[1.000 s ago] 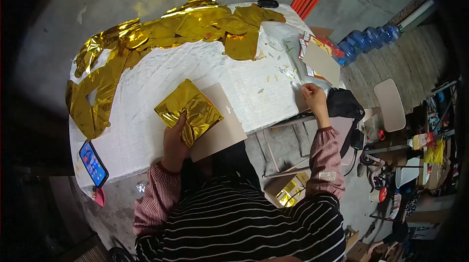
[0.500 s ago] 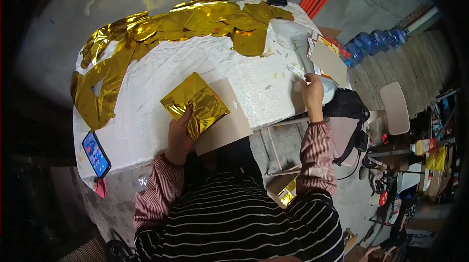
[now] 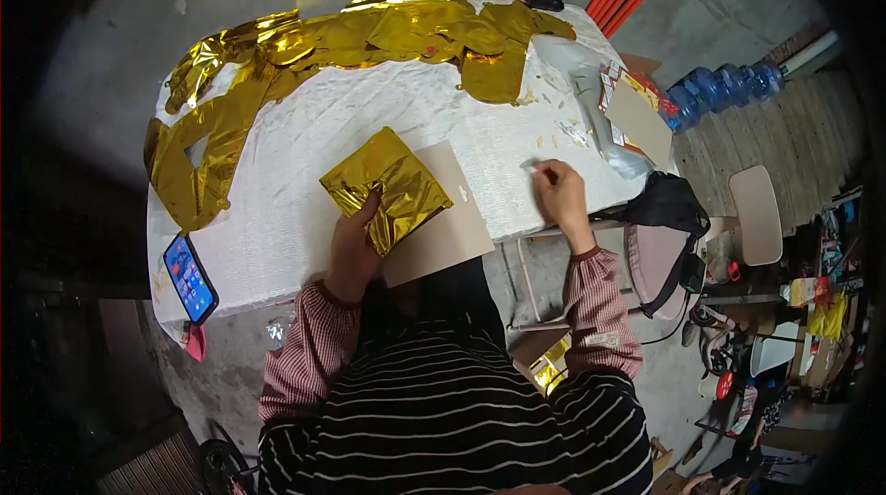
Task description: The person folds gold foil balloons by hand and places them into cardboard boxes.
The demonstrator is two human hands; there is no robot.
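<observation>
A folded square of gold foil [image 3: 392, 183] lies on a beige card [image 3: 448, 226] near the front edge of the white table [image 3: 305, 144]. My left hand [image 3: 355, 241] presses down on the foil's near corner, fingers flat. My right hand [image 3: 556, 192] is over the table's right part, fingers pinched on a small pale piece; what it is stays too small to tell.
Long crumpled gold foil [image 3: 277, 52] runs along the table's far and left edges. A phone [image 3: 190, 279] with lit screen lies at the front left corner. Cardboard and packets [image 3: 637, 112] sit at the right end, a black bag [image 3: 669, 204] below, a chair [image 3: 757, 209] beyond.
My right hand has come back from the packets at the table's right end toward the middle, now holding a small pale piece. The left hand stays on the foil.
</observation>
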